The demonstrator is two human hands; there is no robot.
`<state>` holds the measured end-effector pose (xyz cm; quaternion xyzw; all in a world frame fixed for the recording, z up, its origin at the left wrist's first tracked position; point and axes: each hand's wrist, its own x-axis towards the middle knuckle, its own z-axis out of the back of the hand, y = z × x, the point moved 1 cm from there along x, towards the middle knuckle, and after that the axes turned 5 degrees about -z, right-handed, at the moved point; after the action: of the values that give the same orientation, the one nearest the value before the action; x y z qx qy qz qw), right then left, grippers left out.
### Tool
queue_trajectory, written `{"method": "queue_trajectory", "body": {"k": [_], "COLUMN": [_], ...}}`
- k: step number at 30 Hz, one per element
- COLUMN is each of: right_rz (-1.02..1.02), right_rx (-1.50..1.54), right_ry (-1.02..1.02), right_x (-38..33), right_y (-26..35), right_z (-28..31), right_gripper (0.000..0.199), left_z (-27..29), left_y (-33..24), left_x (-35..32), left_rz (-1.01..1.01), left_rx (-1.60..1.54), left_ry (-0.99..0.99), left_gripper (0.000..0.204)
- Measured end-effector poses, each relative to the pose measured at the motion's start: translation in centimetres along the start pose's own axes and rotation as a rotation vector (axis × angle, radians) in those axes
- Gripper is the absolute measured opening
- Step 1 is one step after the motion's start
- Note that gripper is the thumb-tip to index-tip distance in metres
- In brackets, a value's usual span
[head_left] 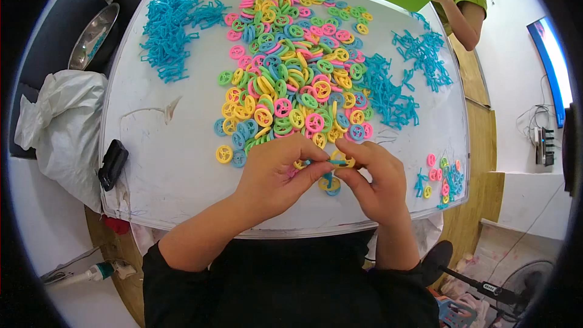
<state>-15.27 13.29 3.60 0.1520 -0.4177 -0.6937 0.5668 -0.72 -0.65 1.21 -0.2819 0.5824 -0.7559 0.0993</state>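
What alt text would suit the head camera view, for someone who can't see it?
A person's left hand and right hand meet over a white table, pinching a small blue plastic piece and a yellow wheel. Beyond them lies a heap of pink, yellow, green and blue wheels, with blue plastic piles on either side.

One counter (182, 170). One heap of plastic wheels (267, 85) at twelve o'clock, too overlapped to number. Three heaps of blue pieces (170, 33): one between ten and eleven, two at two, pieces too tangled to count. One small mixed cluster (446, 185) between three and four. One black case (113, 165), nine. One metal bowl (97, 33), ten. Two hands: one left hand (273, 173), one right hand (378, 176).
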Motion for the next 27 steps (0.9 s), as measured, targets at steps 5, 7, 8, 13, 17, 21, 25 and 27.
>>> {"method": "queue_trajectory", "body": {"k": [5,7,8,13,17,21,25,27], "right_rz": [-0.199,-0.554,-0.611,-0.575,-0.342,-0.638,-1.248,-1.278], "right_rx": [0.143,0.635,0.896,0.865,0.411,0.371,0.132,-0.496], "right_ry": [-0.079,-0.043,-0.019,-0.03,0.102,0.031,-0.11,0.027], "right_x": [-1.0,-1.3,-1.1,-2.3,-6.3,-17.3,-29.8,-34.3], "right_y": [0.9,0.5,0.2,0.0,1.1,0.0,-7.0,-10.7], "right_z": [-0.9,-1.1,-0.8,0.0,5.9,13.8,14.8,12.6], "right_gripper": [0.036,0.034,0.033,0.025,0.02,0.019,0.02,0.03], "left_z": [-0.2,-0.2,-0.3,-0.5,-0.3,0.5,0.5,0.1], "left_y": [0.1,0.2,0.2,-0.6,-1.4,-0.3,-0.7,-1.1], "left_x": [0.0,0.0,0.1,0.5,0.3,0.5,0.4,0.4], "left_rz": [-0.067,-0.161,-0.18,-0.266,-0.331,-0.304,-0.235,-0.239], "left_rx": [0.119,0.177,0.178,0.248,0.171,0.14,0.073,0.087], "left_ry": [-0.013,0.0,0.011,0.178,0.186,0.021,-0.043,-0.005], "left_gripper": [0.016,0.017,0.019,0.027,0.03,0.022,0.015,0.015]}}
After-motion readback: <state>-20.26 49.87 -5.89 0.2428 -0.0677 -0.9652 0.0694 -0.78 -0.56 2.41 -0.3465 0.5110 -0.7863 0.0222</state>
